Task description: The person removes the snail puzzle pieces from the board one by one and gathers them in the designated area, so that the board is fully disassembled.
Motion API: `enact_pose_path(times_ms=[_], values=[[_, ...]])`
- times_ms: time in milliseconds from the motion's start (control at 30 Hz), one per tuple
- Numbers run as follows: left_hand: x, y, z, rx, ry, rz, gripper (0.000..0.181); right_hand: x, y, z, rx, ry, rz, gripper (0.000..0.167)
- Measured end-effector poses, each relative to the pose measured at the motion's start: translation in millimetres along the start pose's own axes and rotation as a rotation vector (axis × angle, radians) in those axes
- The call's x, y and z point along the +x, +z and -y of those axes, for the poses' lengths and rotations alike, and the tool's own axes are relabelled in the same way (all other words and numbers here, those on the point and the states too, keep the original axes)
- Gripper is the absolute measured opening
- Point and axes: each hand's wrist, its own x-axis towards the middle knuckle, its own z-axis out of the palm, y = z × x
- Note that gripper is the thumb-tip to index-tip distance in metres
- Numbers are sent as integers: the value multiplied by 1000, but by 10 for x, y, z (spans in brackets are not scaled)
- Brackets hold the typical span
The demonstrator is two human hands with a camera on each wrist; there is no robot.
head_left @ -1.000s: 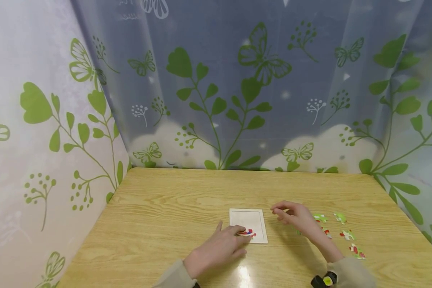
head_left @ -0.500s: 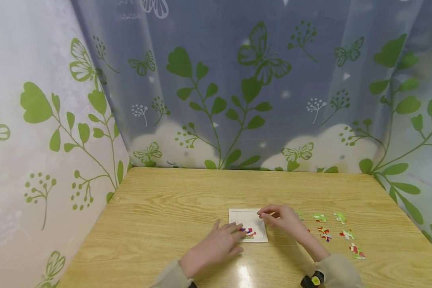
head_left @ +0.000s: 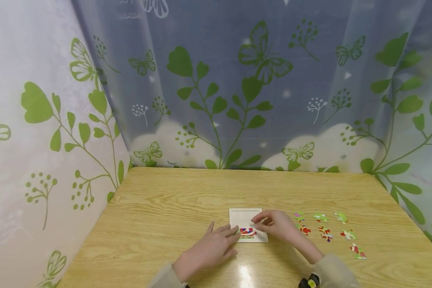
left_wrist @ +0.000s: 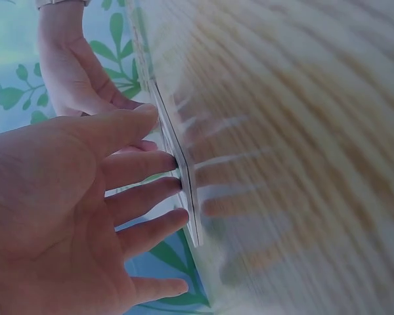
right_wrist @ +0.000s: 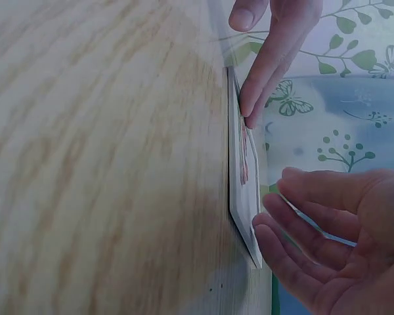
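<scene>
A small white puzzle tray (head_left: 242, 218) lies flat on the table, its rim seen edge-on in the left wrist view. Several joined jigsaw pieces (head_left: 247, 233), red, blue and green, sit along its bottom left. With spread, mostly straight fingers, my left hand (head_left: 212, 246) touches the tray's left side next to these pieces. Over the tray's right side, my right hand (head_left: 278, 225) has its fingers loosely bent, thumb close to the index finger. No piece shows between those fingertips in the right wrist view, where the right hand (right_wrist: 335, 230) is nearest the tray edge.
Loose jigsaw pieces lie in rough rows to the right of the tray, among them a green one (head_left: 341, 218), a red one (head_left: 325, 234) and a red-green one (head_left: 357, 251). Patterned curtains (head_left: 209, 120) hang behind and beside the wooden table (head_left: 158, 204).
My right hand has moved left, from beside the tray to over its right part, uncovering loose pieces. My left hand has drawn slightly left, exposing more of the joined pieces.
</scene>
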Motion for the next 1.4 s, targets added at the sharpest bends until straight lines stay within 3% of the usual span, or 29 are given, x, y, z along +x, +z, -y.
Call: enact_pose_path(times_ms=[333,567,1000,1400], values=[[3,6,-7,-21,-7,31,55,23,81,15,-116,8,6,13],[17,31,-14,-8,-7,24,54,8,115,61,-188,-44,-16,13],[3,4,-4,-42,-5,41,55,15,146,71,-235,-108,-21,18],[0,-3,-19,-21,-14,29,54,2,163,103,-226,-93,-26,22]])
